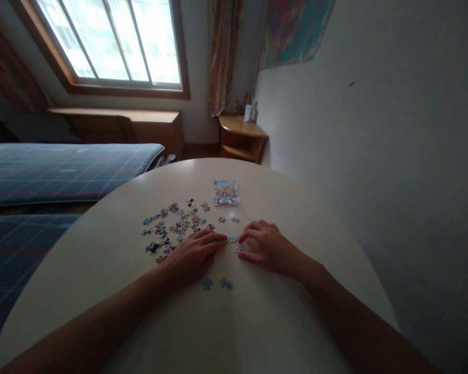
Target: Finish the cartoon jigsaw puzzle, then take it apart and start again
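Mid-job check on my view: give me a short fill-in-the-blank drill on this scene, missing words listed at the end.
1. The left hand lies beside a scatter of puzzle ____.
2. The blue strip lies ____ the left hand and the right hand.
3. The printed sheet lies ____ (nearer or farther) from the person than both hands.
4. Across the table from the window's side, the wall stands to the person's ____.

Missing words: pieces; between; farther; right.
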{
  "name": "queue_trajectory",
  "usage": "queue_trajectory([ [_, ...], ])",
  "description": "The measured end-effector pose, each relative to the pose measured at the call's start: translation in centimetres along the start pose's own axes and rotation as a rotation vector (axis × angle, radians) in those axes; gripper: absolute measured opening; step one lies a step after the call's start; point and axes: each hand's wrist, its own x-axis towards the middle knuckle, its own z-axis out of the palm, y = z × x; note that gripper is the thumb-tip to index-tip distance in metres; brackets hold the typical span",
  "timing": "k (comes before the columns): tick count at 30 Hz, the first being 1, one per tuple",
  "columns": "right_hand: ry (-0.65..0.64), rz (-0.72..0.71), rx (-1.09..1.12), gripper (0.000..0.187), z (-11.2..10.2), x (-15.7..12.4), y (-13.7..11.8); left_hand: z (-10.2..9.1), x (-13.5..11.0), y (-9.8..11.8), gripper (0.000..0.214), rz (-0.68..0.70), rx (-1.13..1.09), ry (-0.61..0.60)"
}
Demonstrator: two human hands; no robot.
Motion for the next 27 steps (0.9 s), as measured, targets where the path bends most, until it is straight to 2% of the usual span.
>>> queue_trajectory([
  [10,-0.022,0.070,0.048,0.015,0.6,0.3,0.4,0.1,-0.1,-0.2,0.034,0.001,0.005,-0.010],
  [16,0.073,0.025,0.068,0.016,1.4,0.5,0.4,0.1,0.0,-0.2,0.037,0.001,-0.020,0.005],
  [21,0.138,0.050,0.106,0.015,2.3,1.1,-0.5,0.2,0.0,-0.2,0.037,0.003,-0.041,0.008],
  [27,0.148,0.051,0.116,0.012,2.6,1.2,-0.6,0.3,0.0,-0.2,0.035,-0.002,-0.058,0.012],
])
